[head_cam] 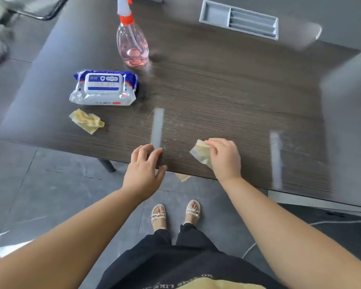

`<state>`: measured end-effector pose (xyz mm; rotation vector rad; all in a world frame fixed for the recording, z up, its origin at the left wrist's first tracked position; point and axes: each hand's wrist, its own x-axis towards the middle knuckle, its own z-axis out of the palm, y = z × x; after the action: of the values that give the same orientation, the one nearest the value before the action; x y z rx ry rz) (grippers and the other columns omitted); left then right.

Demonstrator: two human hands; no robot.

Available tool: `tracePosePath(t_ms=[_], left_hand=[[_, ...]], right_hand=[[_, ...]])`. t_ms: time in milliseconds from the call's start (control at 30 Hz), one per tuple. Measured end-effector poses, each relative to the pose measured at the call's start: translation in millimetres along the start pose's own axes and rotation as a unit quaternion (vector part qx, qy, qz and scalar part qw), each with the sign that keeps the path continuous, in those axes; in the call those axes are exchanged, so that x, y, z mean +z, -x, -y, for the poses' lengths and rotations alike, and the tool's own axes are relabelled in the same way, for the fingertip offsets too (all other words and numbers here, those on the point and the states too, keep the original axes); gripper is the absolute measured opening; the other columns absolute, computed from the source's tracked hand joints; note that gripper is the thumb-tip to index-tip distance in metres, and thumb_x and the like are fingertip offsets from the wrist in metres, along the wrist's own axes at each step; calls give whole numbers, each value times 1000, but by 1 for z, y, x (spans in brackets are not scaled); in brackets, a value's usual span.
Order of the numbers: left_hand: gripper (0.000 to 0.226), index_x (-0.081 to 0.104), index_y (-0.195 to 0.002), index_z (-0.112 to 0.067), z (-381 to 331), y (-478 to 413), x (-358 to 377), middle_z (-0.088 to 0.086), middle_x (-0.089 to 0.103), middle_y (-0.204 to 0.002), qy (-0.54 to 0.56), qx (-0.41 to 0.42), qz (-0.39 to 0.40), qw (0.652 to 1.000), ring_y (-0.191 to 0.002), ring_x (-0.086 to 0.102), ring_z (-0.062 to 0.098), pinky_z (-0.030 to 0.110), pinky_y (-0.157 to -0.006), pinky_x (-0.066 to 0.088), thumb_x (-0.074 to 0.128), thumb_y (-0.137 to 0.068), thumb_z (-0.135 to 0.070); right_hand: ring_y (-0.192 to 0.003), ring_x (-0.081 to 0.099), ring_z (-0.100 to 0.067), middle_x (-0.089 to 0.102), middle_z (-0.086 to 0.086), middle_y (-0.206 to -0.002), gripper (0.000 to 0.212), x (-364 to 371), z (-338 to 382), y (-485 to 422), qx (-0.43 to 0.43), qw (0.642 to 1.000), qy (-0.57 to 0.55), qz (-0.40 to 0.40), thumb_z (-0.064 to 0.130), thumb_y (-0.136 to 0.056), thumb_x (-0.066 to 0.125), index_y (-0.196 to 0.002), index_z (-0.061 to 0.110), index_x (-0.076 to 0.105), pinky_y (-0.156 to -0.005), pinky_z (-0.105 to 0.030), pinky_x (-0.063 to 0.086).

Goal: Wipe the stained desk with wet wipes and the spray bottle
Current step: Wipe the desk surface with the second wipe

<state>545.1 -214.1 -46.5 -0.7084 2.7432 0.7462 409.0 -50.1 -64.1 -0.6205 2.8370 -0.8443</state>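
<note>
A dark wood-grain desk (227,90) fills the upper view, with faint pale specks near its front edge. My right hand (223,157) pinches a yellowed wet wipe (200,152) just above the desk's front. My left hand (144,165) hovers at the front edge with relaxed fingers and holds nothing. A blue and white pack of wet wipes (103,88) lies at the left, lid closed. Behind it stands a clear spray bottle (132,44) with pink liquid and an orange and white head. A crumpled yellowed wipe (87,120) lies in front of the pack.
A grey cable tray (238,19) is set into the desk at the back. Another yellowish scrap (182,176) lies on the grey tiled floor (50,184) below the desk edge. A chair frame (40,9) stands at far left. A grey panel (346,122) rises at the right.
</note>
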Motion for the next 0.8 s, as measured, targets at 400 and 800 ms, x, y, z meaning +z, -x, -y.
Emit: tracePosePath(t_ms=[400, 800], left_hand=[[55, 51, -132, -13, 31, -3, -13, 15, 42, -140, -28, 3, -22, 999, -135, 25, 39, 48, -108, 28, 42, -87, -43], [41, 49, -128, -7, 77, -1, -34, 9, 37, -142, 16, -82, -33, 996, -132, 26, 28, 36, -106, 29, 50, -88, -14]], right_hand=[[-144, -1, -24, -2, -12, -155, 80, 33, 8, 52, -152, 921, 276, 228, 64, -89, -7, -147, 8, -1, -118, -37, 0], [-141, -18, -15, -18, 1, -152, 76, 63, 64, 19, -336, 848, 250, 324, 66, -84, -11, -144, 19, -11, -119, -38, -2]])
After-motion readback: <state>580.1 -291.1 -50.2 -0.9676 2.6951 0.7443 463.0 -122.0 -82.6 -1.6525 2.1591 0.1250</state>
